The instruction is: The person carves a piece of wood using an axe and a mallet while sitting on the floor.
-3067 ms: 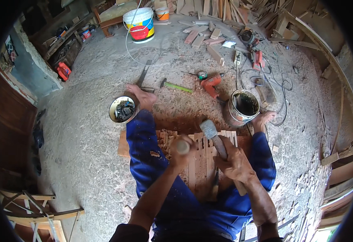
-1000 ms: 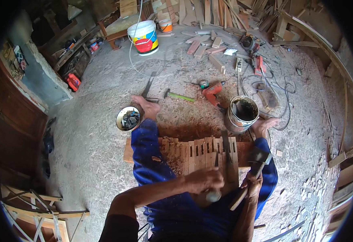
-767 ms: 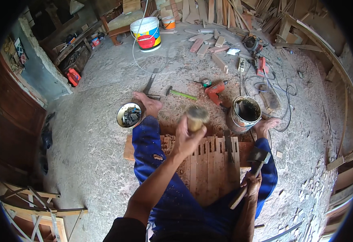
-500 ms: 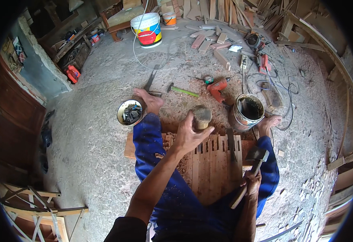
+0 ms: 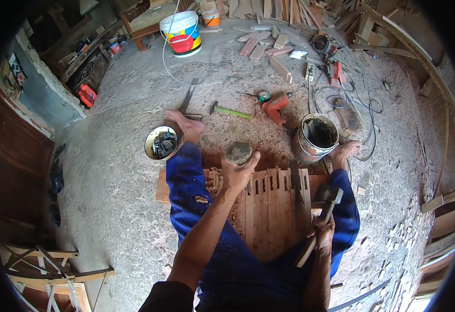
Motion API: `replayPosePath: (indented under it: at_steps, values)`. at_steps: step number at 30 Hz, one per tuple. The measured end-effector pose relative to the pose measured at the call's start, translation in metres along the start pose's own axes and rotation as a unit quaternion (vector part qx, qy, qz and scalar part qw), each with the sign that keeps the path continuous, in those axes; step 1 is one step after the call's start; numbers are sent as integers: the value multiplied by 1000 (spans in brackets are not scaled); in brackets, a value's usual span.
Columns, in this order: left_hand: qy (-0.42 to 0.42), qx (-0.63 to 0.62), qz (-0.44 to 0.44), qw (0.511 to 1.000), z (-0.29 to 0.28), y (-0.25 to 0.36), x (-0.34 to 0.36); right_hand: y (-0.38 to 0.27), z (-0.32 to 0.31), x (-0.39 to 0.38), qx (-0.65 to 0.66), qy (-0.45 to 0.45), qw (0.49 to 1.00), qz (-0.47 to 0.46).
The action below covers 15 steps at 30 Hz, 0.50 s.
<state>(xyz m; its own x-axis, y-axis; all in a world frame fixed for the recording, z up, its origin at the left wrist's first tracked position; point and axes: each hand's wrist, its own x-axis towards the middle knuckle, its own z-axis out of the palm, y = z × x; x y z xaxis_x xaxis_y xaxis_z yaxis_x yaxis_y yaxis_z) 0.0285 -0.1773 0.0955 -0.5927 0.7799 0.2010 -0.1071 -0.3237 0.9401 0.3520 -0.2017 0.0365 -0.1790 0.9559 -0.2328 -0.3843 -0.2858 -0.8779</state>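
Observation:
My left hand (image 5: 236,176) is closed around a round, grey-brown block (image 5: 238,152), held above the far edge of the wooden pieces between my legs. Its flat, rough end faces up. In my right hand (image 5: 323,232), near my right knee, is a hammer (image 5: 329,194) with a heavy dark head and a wooden handle, gripped partway along the handle with the head pointing away from me. The wooden pieces (image 5: 270,218) lie side by side with slots cut near their far ends. A dark narrow bar (image 5: 295,181) stands or lies over them; its lower part is blurred.
A bowl of dark metal bits (image 5: 163,144) sits by my left foot, a dirty bucket (image 5: 316,140) by my right. Beyond lie a green-handled hammer (image 5: 231,111), a red drill (image 5: 276,109), cables, wood offcuts (image 5: 280,67) and a colourful bucket (image 5: 181,36).
My left hand has tilted the round block, so its end now faces up, and drawn it slightly left. My right hand still holds the hammer. The whole view has shifted slightly.

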Motion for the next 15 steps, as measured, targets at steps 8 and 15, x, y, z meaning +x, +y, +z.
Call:
replayPosePath:
  at_steps: [8,15]
  values:
    - [-58,-42,-4,997,-19,-16,2,-3,0,-2,1,10,1000,-10]
    - [-217,89,166,958,25,-17,5,-10,30,-10,-33,-30,999,1]
